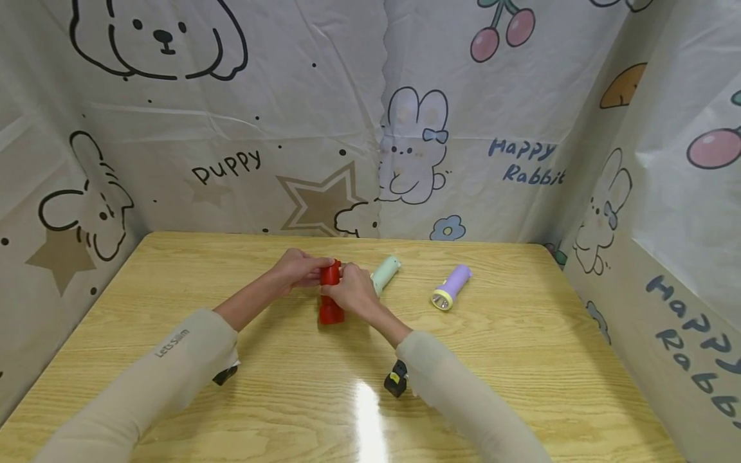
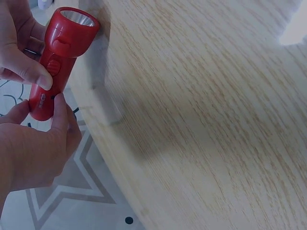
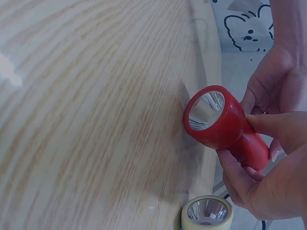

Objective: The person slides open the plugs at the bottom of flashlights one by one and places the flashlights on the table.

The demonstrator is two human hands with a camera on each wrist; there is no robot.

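Both hands hold a red flashlight (image 1: 331, 312) above the table, its lens end toward the person. In the left wrist view, the left hand (image 2: 41, 148) pinches the tail end of the red flashlight (image 2: 72, 36) between thumb and fingers. The right hand (image 3: 273, 167) grips the body just behind the wide head, as the right wrist view shows. Its thumb lies near the ridged slide switch (image 2: 53, 67). Just right of the right hand in the head view lies a mint green flashlight (image 1: 384, 273), partly hidden by that hand.
A purple flashlight (image 1: 454, 286) with a yellow rim lies farther right on the wooden table (image 1: 521, 360). Printed cloth (image 1: 324, 128) hangs behind the table and along its sides. A small black device (image 1: 396, 379) sits beneath the right sleeve.
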